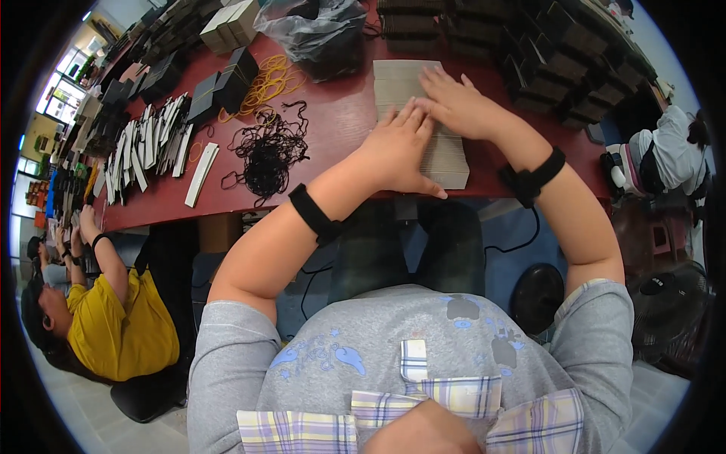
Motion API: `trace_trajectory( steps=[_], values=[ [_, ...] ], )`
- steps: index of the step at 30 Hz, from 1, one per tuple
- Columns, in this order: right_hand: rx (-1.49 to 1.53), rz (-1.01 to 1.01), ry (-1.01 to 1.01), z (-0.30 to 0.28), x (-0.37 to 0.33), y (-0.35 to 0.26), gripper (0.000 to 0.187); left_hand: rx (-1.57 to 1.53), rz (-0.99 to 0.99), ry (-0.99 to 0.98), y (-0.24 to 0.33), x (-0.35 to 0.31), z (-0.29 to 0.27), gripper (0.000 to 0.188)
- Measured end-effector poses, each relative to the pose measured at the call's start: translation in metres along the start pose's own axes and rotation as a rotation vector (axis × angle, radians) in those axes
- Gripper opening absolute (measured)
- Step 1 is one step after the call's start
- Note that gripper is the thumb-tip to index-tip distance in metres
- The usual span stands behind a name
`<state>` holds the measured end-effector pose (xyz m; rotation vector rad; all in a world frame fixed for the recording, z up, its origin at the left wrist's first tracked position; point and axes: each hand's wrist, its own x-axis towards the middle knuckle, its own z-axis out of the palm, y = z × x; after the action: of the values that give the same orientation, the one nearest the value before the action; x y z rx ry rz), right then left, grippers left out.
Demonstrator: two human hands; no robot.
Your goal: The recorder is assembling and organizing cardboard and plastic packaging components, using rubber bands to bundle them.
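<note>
A long row of thin, cream-grey card pieces (446,168), packed edge to edge, lies on the dark red table in front of me. My left hand (402,148) rests on its left side, fingers stretched toward the far end and thumb near the close end. Farther along, my right hand (458,107) lies flat across the row's right side with fingers spread. The fingertips of both hands meet or nearly touch over the middle. Neither hand is gripping anything. My hands hide part of the row.
A tangle of black cords (268,157) and yellow rubber bands (271,82) lie to the left, beside white strips (151,144). Behind stands a bag-lined bin (321,38). Dark stacks (560,53) rise at the back right. A co-worker in yellow (128,325) sits at left.
</note>
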<state>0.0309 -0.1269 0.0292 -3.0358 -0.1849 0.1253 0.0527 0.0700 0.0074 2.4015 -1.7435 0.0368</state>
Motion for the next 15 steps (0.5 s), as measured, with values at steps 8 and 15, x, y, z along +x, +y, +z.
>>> trace_trajectory(
  steps=[8, 15],
  values=[
    [0.072, -0.014, 0.137, 0.040, -0.030, -0.013, 0.080, -0.026, -0.098, 0.137, -0.008, -0.008, 0.012, 0.128],
    [0.041, -0.035, 0.113, 0.031, -0.038, -0.020, 0.081, -0.009, -0.060, 0.187, -0.014, -0.008, 0.015, 0.128]
  ],
)
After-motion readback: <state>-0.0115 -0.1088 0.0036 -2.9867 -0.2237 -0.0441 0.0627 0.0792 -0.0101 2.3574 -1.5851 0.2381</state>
